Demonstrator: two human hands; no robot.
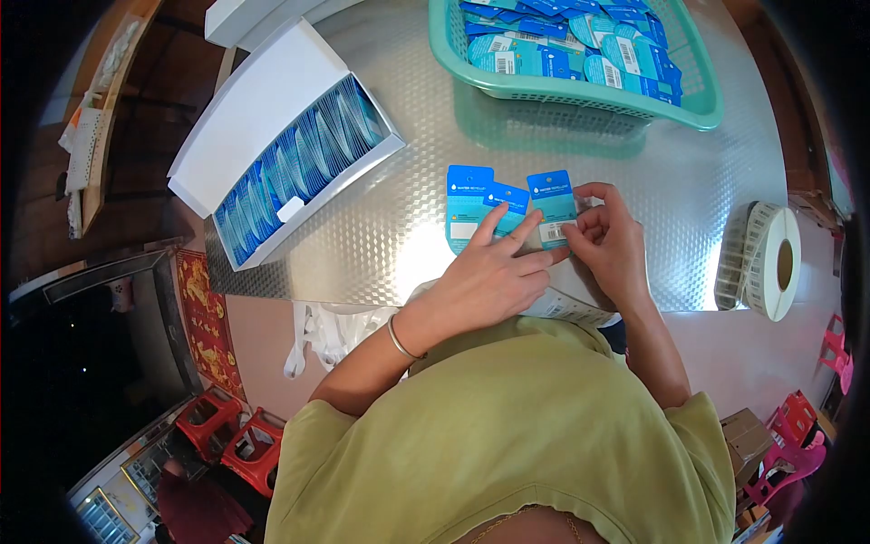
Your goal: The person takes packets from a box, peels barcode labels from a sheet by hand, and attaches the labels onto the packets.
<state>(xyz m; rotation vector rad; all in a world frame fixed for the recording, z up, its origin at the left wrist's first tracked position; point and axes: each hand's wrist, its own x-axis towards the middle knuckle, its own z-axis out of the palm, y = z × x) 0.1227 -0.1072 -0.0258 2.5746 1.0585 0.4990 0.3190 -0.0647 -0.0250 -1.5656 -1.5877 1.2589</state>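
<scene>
Three blue cards lie side by side on the patterned metal table: the left card point(469, 201), the middle card point(507, 198), partly under my fingers, and the right card point(551, 204). My left hand point(494, 272) rests over the lower parts of the cards with its fingers spread. My right hand point(612, 240) is at the right card's lower right edge, thumb and index finger bent together by a barcode label on it; whether they pinch anything is hidden. A strip of barcode labels point(566, 308) runs beneath my hands at the table's front edge.
An open white box point(385, 150) packed with blue cards stands on the left of the table point(408, 118). At the back right is a green basket point(580, 91) heaped with cards. A label roll point(778, 263) stands at the right edge. Red stools point(258, 453) are on the floor.
</scene>
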